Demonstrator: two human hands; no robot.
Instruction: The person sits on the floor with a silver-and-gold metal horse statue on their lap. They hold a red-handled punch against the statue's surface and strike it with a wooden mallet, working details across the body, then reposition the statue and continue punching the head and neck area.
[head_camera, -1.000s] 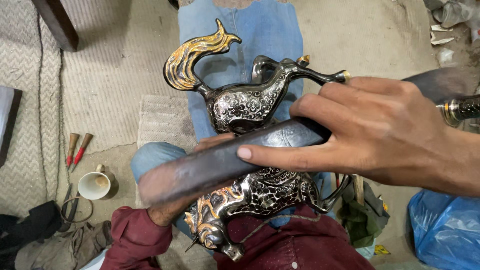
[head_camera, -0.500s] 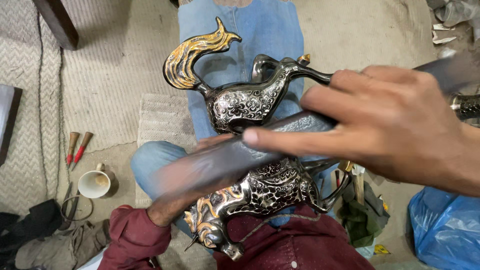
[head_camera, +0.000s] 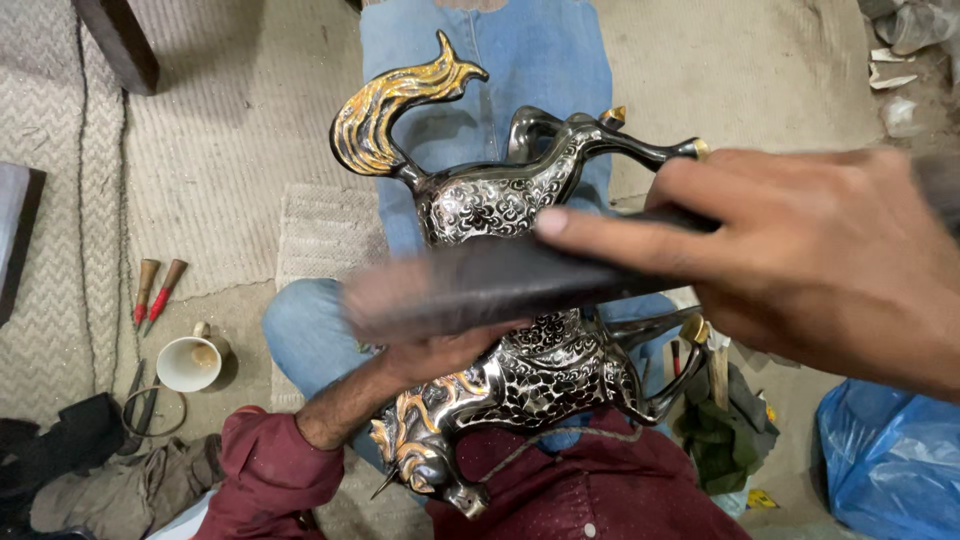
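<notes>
Head view: white cup (head_camera: 190, 362) holds brownish dregs.

Cup (head_camera: 188, 362), chisels (head_camera: 155, 290) on floor (head_camera: 760, 90)

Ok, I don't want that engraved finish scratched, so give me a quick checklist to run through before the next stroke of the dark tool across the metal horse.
1. Right hand grips the dark flat tool: ok, fingers lie along its top.
2. Left hand supports from below: ok as far as visible; most of it is hidden under the tool.
3. Horse figure steady on the lap: ok, it lies across the blue trousers.
4. Tool's contact face on the metal: cannot tell, the tool is motion-blurred.
5. Gold tail out of the tool's way: ok, it sticks up well beyond the tool.
6. Cup and red-handled tools out of the way: ok, on the floor to the side.
</notes>
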